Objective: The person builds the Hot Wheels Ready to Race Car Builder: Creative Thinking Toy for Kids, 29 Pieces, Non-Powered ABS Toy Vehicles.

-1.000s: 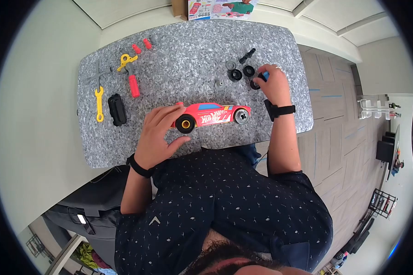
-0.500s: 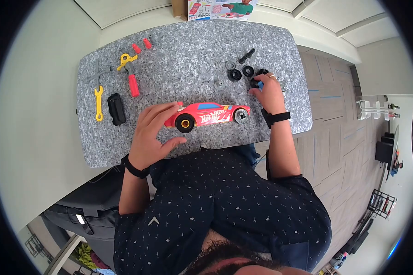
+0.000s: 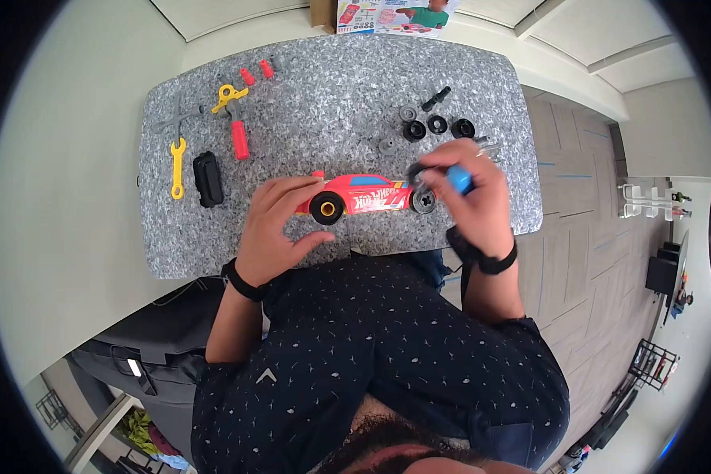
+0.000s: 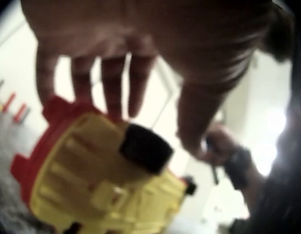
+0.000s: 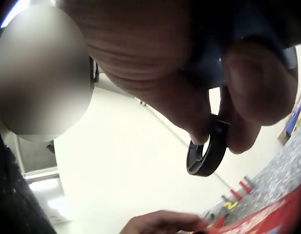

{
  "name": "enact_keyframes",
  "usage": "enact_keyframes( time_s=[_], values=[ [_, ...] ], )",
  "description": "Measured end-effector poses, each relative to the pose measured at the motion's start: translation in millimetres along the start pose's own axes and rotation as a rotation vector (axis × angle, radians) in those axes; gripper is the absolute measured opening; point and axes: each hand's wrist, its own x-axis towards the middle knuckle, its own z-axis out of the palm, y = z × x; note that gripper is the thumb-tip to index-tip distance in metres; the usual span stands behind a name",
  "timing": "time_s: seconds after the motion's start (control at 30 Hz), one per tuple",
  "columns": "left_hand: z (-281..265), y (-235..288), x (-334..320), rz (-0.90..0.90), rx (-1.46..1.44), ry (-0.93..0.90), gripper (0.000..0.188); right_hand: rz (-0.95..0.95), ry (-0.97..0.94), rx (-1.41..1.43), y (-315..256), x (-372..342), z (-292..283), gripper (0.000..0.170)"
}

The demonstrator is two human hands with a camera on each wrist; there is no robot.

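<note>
Red toy car (image 3: 367, 199): being supported side-up by the grey tabletop (image 3: 308, 118), close to the near edge.
Left hand (image 3: 274, 231): being laid at the car's rear, straight fingers being held slightly apart, thumb being held clear.
Right hand (image 3: 482, 207): a black ring (image 5: 219, 152) is being pinched by thumb and finger; a blue object (image 3: 460, 180), perhaps a tool, is being held too.
Front wheel (image 3: 423, 202): being approached, as the ring is being brought over from the loose parts (image 3: 438, 124) near the right edge.
</note>
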Motion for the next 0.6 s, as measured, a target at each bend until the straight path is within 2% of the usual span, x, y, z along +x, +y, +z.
enact_keyframes(
  time_s=[0.07,0.1,0.17,0.3,0.5,0.6],
  values=[
    [6,1,1,-0.011,-0.018,0.016,0.082,-0.088,-0.156,0.006,-20,0,22,0.024],
    [11,-1,1,-0.020,-0.040,0.027,0.081,-0.068,-0.229,0.049,-24,0,36,0.025],
    [18,-4,-1,-0.033,-0.072,0.048,0.081,-0.130,-0.227,-0.041,-30,0,67,0.027],
    [20,-5,-4,-0.057,-0.090,0.064,0.080,-0.105,-0.272,-0.147,-7,-1,111,0.025],
    [23,-6,-8,-0.076,-0.133,0.082,0.081,-0.097,-0.293,-0.111,-7,2,109,0.032],
    [25,-10,-7,-0.059,-0.142,0.087,0.083,-0.156,-0.330,-0.067,-9,3,97,0.034]
  ],
)
